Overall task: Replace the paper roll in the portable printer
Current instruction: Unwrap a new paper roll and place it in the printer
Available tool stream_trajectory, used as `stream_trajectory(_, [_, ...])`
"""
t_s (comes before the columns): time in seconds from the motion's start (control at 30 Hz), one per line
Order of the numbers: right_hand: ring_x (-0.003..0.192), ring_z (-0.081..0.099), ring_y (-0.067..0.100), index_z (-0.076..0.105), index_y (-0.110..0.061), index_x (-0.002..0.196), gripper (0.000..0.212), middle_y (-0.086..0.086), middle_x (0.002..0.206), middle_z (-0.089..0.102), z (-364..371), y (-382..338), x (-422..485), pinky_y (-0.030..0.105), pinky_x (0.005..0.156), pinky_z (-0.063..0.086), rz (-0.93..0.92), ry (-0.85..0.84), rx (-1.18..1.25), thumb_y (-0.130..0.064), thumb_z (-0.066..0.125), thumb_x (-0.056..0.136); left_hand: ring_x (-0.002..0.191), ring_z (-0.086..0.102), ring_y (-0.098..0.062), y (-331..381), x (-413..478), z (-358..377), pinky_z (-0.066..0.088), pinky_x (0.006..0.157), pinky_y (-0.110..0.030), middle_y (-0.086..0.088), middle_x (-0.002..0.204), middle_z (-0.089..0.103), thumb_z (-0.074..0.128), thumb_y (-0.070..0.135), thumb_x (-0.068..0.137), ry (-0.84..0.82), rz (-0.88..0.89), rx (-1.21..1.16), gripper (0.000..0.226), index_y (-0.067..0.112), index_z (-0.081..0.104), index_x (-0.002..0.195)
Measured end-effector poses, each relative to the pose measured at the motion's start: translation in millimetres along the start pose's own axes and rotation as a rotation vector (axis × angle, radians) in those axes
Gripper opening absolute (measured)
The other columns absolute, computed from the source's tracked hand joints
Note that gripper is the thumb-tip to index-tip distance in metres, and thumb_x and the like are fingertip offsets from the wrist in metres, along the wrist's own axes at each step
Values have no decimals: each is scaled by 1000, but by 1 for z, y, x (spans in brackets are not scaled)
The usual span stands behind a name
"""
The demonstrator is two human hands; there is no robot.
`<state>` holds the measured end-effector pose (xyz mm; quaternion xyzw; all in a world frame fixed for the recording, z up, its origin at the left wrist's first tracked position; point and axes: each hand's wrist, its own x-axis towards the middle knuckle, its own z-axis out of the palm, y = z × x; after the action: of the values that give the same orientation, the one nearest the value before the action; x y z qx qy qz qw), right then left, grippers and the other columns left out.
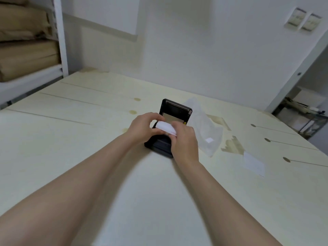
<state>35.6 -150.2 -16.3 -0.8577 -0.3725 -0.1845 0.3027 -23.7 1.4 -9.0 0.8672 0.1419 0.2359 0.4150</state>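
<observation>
Seating the white paper roll [165, 128] squarely in the open black portable printer [160, 145] on the pale wooden table [88, 121] works best: left hand [144, 128] and right hand [184, 142] pinch its ends; leave its loose tail free.

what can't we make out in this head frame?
- Paper roll: ends covered by left hand and right hand; red print too small to read.
- Printer bay: hidden under roll and hands.
- Wall notices: blurred.
- Plastic bag contents: unclear.

printer [160, 145] on table [88, 121] | paper roll [166, 129] in printer | plastic bag [205, 128] right of printer
</observation>
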Motion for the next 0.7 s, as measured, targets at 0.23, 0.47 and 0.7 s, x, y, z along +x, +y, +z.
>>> stream_trajectory(0.23, [111, 54, 24, 65, -10, 117, 31, 4, 113, 67, 5, 1, 4, 16, 77, 30, 37, -12, 40, 3, 55, 90, 97, 67, -14, 0, -13, 9, 46, 82, -26, 13, 114, 69, 76, 37, 81, 80, -52, 64, 32, 30, 69, 112])
stream_trajectory(0.47, [109, 59, 18, 65, -16, 118, 31, -3, 116, 69, -1, 9, 15, 18, 84, 37, 79, -133, 134, -4, 55, 91, 86, 66, -30, 11, -22, 27, 48, 71, -32, 3, 132, 50, 66, 38, 87, 242, -45, 271, 34, 23, 68, 118])
stream_trajectory(0.7, [119, 51, 23, 74, -12, 104, 21, 2, 117, 65, 9, 16, 29, 35, 86, 50, 39, -105, 46, -4, 60, 90, 85, 66, -29, 16, -11, 26, 46, 70, -29, 3, 129, 50, 65, 37, 87, 223, -145, 345, 26, 23, 73, 107])
